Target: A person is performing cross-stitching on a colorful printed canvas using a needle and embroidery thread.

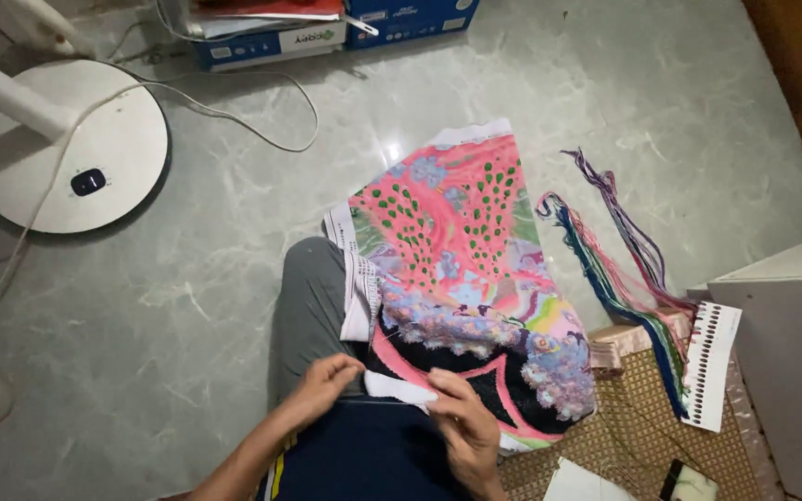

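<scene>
A grey-green marbled floor (234, 278) fills most of the view, and on it at the upper left stands the round white base of a fan (71, 148) with a white cord (234, 116) looping away from it toward blue and white boxes (327, 28) along the top edge. At the right a grey box-like surface (791, 353) reaches in, and beneath the lower right lies a woven tan mat (633, 417). The large embroidery cloth (461, 269) drapes from the person's grey-clad knee (313, 306) out onto the floor, its far end pink with green spots, its near end black with pale lilac and blue flowers and a pink outline. Just to the right of the cloth, a bundle of coloured threads (624, 278) in red, green, blue and purple trails over the floor and mat to a white thread card (712, 366) with a row of dark holes. The left hand (322, 390) sits at the near left edge of the cloth, fingers curled and pressed together, thumb and fingertips pinching the white border of the fabric. The right hand (461, 422) lies just beside it on the near edge, fingers bent and gripping the same white hem, so the cloth's near margin runs between both hands while the rest spreads away from the fingers. Whether either hand holds a needle cannot be told. A small dark phone-like object (689, 482) rests on the mat at the bottom.
</scene>
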